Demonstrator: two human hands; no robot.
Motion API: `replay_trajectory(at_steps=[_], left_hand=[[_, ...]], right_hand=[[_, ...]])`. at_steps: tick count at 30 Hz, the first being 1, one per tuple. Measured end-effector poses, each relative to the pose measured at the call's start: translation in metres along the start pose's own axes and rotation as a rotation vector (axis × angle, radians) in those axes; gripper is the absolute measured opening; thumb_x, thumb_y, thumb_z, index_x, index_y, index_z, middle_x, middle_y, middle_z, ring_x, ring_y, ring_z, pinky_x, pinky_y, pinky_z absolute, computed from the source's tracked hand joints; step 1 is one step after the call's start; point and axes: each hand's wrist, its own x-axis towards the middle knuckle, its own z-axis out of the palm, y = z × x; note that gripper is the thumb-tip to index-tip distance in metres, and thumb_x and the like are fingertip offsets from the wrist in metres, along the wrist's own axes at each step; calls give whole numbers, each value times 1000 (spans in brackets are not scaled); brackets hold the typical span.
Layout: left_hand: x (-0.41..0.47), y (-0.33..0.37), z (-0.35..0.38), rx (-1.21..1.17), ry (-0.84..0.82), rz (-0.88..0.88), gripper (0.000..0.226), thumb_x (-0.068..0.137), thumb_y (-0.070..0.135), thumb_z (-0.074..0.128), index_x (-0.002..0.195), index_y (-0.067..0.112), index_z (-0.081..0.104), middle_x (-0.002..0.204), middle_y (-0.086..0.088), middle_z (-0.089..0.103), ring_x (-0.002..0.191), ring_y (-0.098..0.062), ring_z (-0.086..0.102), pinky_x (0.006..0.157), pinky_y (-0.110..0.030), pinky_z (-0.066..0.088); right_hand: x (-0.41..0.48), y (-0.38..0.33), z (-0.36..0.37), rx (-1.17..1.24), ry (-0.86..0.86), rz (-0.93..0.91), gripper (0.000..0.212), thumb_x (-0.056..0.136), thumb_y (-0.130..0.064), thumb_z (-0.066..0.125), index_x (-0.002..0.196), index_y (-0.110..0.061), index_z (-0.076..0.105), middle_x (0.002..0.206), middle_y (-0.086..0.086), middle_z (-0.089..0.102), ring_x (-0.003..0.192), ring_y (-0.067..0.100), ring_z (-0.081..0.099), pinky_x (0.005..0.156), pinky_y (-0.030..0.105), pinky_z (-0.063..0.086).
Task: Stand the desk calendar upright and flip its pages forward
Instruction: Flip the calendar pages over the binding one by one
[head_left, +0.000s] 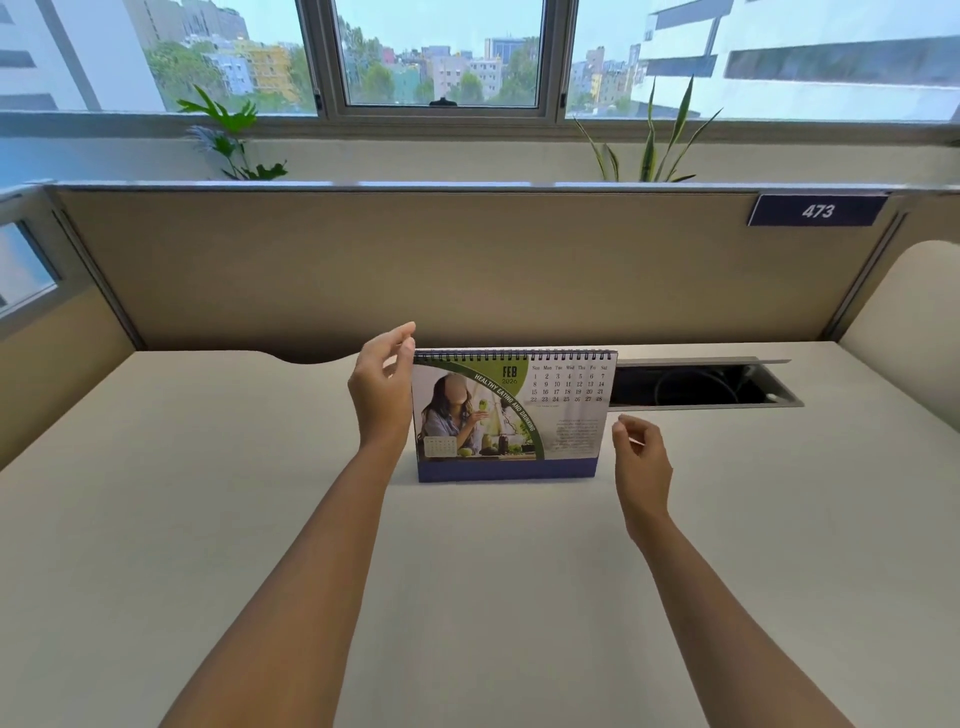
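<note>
Left hand (382, 387) is held loosely open beside the calendar's top-left corner, fingertips (407, 332) at the end of the spiral binding (514, 355); contact can't be confirmed, nothing is grasped. Probably placed there to steady the top edge. Desk calendar (511, 415) is already stood upright mid-desk (208, 493), FEB page shown, near the far partition (415, 260). Right hand (641, 454) is kept just off the right edge, fingers loosely curled, empty, likely staged for the next page flip. Cable tray (701, 384) sits open far right.
</note>
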Motion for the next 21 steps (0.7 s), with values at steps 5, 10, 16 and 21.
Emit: replay_trajectory(at_steps=[5,10,16,21], left_hand=[[2,6,-3,133,-28,91,21,89,6,56,106,3,68,108,-13,68,95,-13,60,73,5,40],[0,5,-5,171,-18,84,19,85,2,62,102,-2,69,103,-19,68,89,-14,57,70,8,36],[5,4,-8,182,-66,76,18,82,3,65,99,-2,70,101,-18,69,90,-22,62,68,8,37],[7,9,-11,152,-84,0,32,93,28,53,93,4,73,97,-5,68,88,-15,60,68,0,38]], right_hand=[[-15,4,2,-35,-77,-10,22,91,-26,58,110,-16,55,117,4,61,100,16,55,83,26,46],[-18,4,0,-43,-86,3,25,90,-27,60,112,-17,54,120,4,60,103,17,54,88,30,46],[-19,-15,-18,10,-261,105,26,93,-40,49,93,-15,57,103,5,65,98,23,62,74,26,49],[-22,-54,-46,161,-618,173,70,91,-63,9,100,-28,69,99,4,75,93,18,70,80,28,51]])
